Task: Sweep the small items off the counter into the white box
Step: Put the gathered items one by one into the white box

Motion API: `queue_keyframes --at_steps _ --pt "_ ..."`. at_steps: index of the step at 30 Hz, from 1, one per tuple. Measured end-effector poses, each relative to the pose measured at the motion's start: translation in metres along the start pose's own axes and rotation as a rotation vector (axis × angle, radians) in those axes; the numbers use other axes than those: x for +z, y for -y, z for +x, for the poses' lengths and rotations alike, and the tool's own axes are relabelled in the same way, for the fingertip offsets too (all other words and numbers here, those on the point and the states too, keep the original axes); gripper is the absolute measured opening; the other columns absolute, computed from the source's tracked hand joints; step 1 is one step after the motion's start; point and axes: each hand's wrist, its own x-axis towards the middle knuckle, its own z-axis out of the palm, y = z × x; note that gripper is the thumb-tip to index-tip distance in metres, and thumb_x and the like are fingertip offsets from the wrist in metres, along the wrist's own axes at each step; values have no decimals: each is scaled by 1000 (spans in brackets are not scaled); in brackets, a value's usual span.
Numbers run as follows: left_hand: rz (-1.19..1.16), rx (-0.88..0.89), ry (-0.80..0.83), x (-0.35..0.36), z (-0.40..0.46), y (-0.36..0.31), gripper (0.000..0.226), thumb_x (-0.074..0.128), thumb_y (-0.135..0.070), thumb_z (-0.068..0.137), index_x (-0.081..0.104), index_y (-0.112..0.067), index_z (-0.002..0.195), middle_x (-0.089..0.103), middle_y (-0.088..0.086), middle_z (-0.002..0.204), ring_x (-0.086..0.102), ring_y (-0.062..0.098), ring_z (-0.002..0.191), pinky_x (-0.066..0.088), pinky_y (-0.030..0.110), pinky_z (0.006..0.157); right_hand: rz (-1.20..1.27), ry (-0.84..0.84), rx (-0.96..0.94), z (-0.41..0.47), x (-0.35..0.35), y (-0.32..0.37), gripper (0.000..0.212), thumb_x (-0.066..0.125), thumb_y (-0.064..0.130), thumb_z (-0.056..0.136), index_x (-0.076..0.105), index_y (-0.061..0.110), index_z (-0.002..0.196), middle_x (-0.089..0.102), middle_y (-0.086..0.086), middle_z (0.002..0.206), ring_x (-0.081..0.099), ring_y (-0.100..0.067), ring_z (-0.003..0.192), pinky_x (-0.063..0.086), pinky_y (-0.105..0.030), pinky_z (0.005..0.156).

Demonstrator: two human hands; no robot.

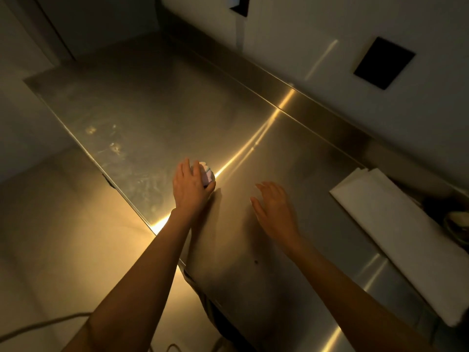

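The left hand [191,185] curls its grip round a small pale ball-like item [206,174] near the counter's [162,118] front edge. The right hand [275,207] hovers just beside it, fingers spread and empty. The item looks light and soft, so a cupped palm behind it should suit. The white box [396,229] lies at the counter's right end, well apart.
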Motion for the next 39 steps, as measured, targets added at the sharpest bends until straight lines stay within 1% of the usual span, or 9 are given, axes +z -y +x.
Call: queue_keyframes --at_steps 3,6,10,20,23,27,33,36,39 --pt "6 -15 34 4 13 2 68 67 -49 78 46 -2 123 52 18 120 47 34 109 38 40 90 1 27 6 8 2 0 45 44 37 90 62 6 118 63 -14 118 56 -33 113 45 -44 99" --pt "-10 -30 74 8 16 1 67 69 -53 75 48 -6 119 55 14 112 50 30 99 41 37 84 -3 50 9 10 2 -1 46 42 38 91 62 7 119 63 -13 119 55 -32 115 43 -42 101" --pt "-115 -53 50 6 11 -5 56 69 -40 76 51 -6 118 54 15 113 49 30 100 42 37 81 15 63 20 5 2 -7 47 43 38 90 62 6 119 63 -15 120 55 -33 115 42 -43 101" --pt "-251 67 29 2 -25 -55 67 76 -37 69 49 -12 124 52 8 121 47 26 106 40 31 81 33 38 138 -30 -30 -36 50 41 40 90 61 5 121 62 -16 121 55 -34 116 39 -41 102" --pt "-279 143 34 0 -39 -83 75 77 -39 69 47 -12 131 51 7 128 45 23 111 40 30 87 -9 -7 171 -48 -52 -49 49 41 39 90 61 5 120 62 -17 120 56 -34 114 40 -40 101" --pt "-366 304 24 -5 -64 -129 76 74 -41 67 49 -7 130 54 11 126 48 28 110 47 39 90 -22 -50 248 -79 -85 -68 51 41 41 91 62 5 119 62 -19 120 57 -35 113 45 -47 98" --pt "-441 528 18 -17 -112 -210 78 76 -40 62 50 -9 128 55 7 123 45 21 106 37 27 87 -96 -179 310 -139 -149 -102 47 44 37 90 62 4 118 62 -18 119 57 -35 114 44 -45 98" --pt "-449 602 37 -23 -138 -249 77 78 -38 60 52 -7 126 55 9 121 48 26 106 43 32 89 -115 -200 357 -172 -182 -119 48 44 39 91 61 7 122 61 -15 124 52 -32 120 42 -44 101" --pt "-431 652 43 -27 -168 -284 80 77 -38 61 51 -5 129 54 13 123 50 29 109 42 33 91 -139 -238 394 -207 -213 -136 41 55 33 92 59 9 125 59 -14 128 48 -31 126 40 -44 103"
